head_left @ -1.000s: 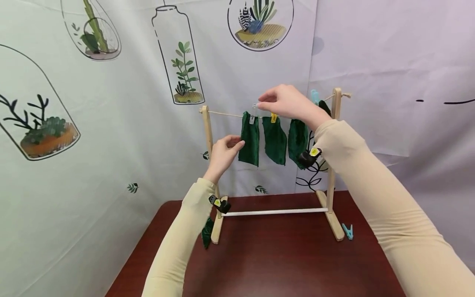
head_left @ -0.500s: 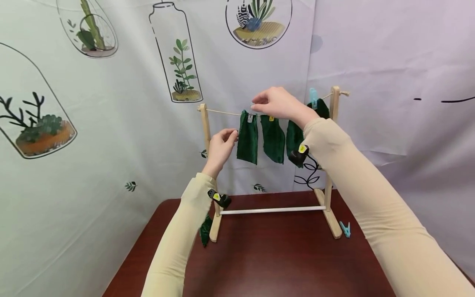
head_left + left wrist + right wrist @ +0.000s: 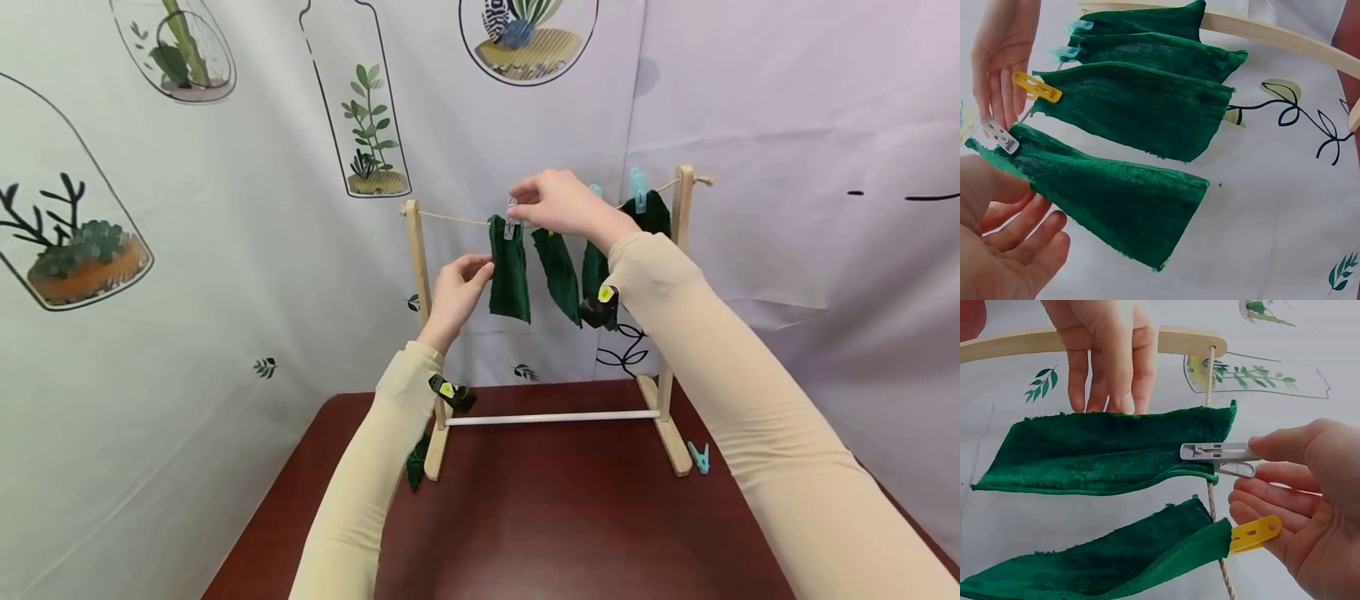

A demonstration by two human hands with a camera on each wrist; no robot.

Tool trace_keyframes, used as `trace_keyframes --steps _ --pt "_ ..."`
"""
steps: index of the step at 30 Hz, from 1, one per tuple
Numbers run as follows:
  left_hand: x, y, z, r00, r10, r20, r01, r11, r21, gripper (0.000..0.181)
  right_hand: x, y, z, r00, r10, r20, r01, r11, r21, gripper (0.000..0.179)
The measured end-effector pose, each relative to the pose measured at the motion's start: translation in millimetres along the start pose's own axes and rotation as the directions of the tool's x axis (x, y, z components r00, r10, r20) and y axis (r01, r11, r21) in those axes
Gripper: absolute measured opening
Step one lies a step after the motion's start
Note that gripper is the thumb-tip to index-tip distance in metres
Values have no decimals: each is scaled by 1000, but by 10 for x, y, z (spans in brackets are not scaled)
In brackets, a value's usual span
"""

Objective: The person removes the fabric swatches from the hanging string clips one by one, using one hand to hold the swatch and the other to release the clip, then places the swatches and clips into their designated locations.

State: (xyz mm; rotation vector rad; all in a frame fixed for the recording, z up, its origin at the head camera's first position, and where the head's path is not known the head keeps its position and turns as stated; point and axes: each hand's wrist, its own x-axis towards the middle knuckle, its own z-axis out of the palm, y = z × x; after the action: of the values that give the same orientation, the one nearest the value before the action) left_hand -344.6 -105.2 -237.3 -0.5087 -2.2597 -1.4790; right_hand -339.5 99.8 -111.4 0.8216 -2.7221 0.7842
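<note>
At the rope's near end, the right hand (image 3: 1316, 494) pinches the handles of a grey plastic clothespin (image 3: 1210, 451), whose front straddles the top edge of a dark green velvety cloth (image 3: 1110, 194) hanging on the beige twisted rope (image 3: 1210, 384). The left hand (image 3: 1007, 237) has thumb and fingers at that cloth's side edge; whether they pinch it, I cannot tell. Just beside hangs a second green cloth (image 3: 1135, 112) under a yellow plastic clothespin (image 3: 1257, 534). Pale wooden posts (image 3: 421, 267) stand on a reddish-brown table (image 3: 570, 517).
</note>
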Motion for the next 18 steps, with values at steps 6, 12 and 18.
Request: trace_keyframes --steps 6,12,18 --pt "18 21 15 1000 11 1 -11 1000 -4 31 -4 -22 -18 1000 3 11 -3 1000 -10 53" --pt "39 18 38 999 24 41 -24 1000 -16 36 -10 -49 -39 1000 -10 15 10 1000 -27 54" --pt "17 -34 75 997 17 76 -16 1000 -11 38 -32 -37 -15 1000 -5 18 5 1000 -24 53"
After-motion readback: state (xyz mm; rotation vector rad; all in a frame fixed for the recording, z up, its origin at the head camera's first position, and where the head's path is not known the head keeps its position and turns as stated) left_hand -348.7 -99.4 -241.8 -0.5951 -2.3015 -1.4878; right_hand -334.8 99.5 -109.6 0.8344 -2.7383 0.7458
